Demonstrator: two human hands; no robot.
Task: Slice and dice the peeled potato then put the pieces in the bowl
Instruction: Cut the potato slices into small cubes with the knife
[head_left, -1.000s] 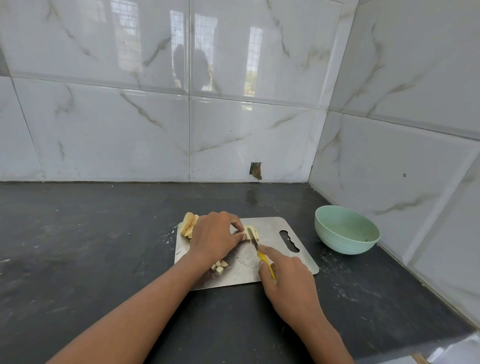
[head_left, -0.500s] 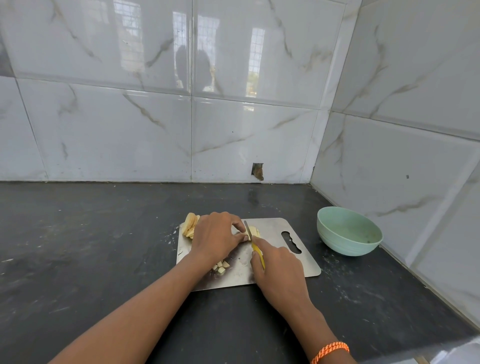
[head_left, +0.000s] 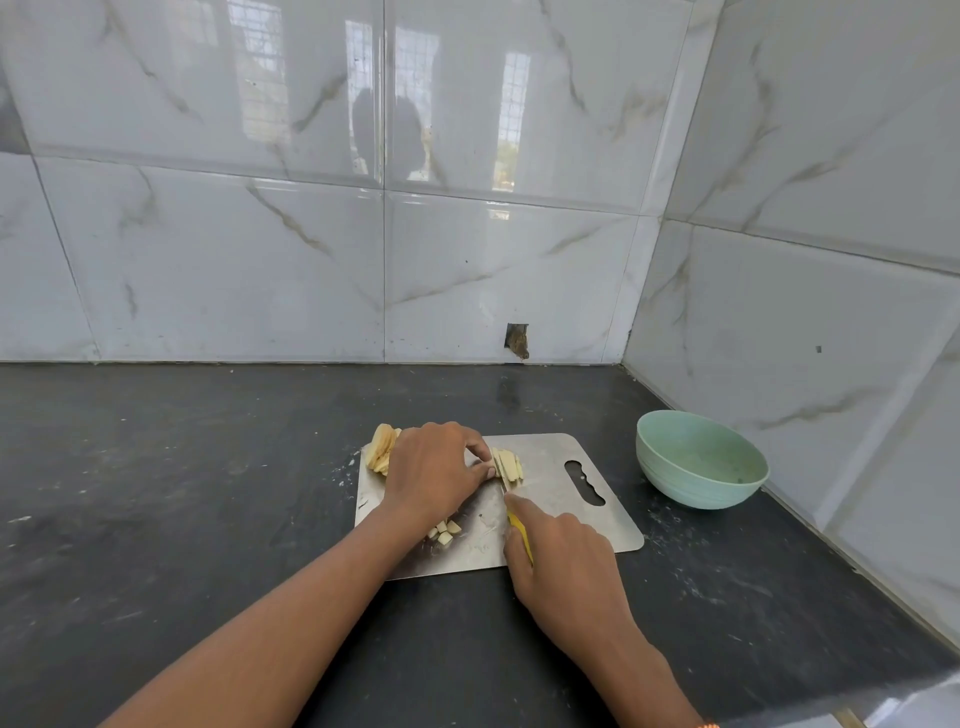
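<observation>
steel cutting board (head_left: 561, 457) carries potato strips (head_left: 508, 461) — left hand (head_left: 431, 475) pinches them, right hand (head_left: 563, 558) grips the knife (head_left: 519, 535); diced pieces (head_left: 445, 531) near the left wrist; green bowl (head_left: 701, 460) well apart, to the right.

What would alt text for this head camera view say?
A person's left hand steadies potato strips on a steel cutting board while the right hand cuts them with a yellow-handled knife. A green bowl sits to the right.

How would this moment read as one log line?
step: dicing | left hand: holds potato strips | right hand: grips knife | bowl: no pieces visible
</observation>
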